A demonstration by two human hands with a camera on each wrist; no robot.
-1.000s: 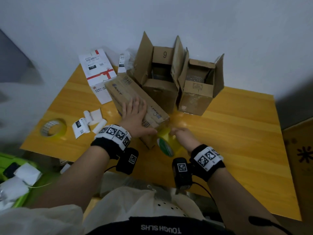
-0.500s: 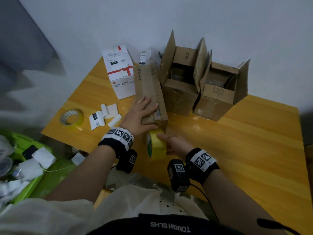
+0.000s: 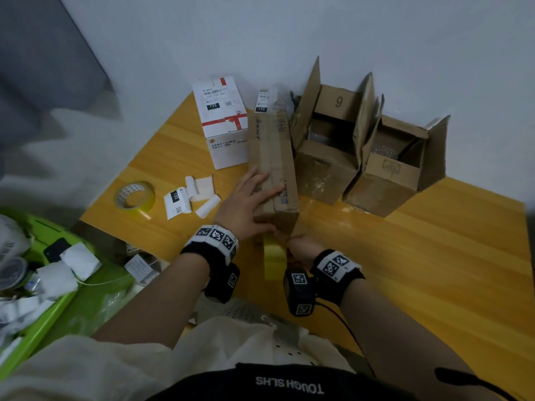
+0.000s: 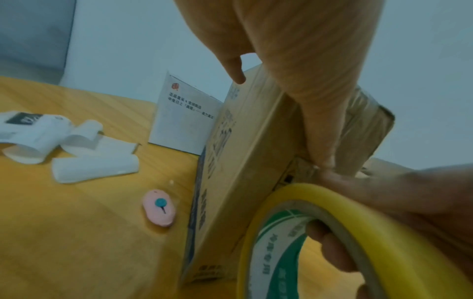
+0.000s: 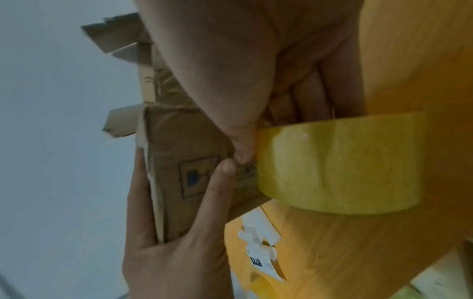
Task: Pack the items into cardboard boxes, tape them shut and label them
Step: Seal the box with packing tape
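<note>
box [image 3: 273, 166] now turned end-on toward 6 o'clock; left hand [image 3: 246, 202] flat on it, right hand [image 3: 301, 247] gripping tape [image 3: 273, 260] at its end, ready to seal.

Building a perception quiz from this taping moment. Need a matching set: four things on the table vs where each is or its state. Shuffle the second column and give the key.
Things:
1. long cardboard box
2. yellow tape roll
3. pink cutter
4. box marked 9

States:
A. lying on the table left of the long box, untouched
B. flaps standing open, by the wall
C. gripped by the right hand at the long box's near end
D. flaps closed, left hand pressing flat on top

Pairs: 1-D, 2-C, 3-A, 4-B
</note>
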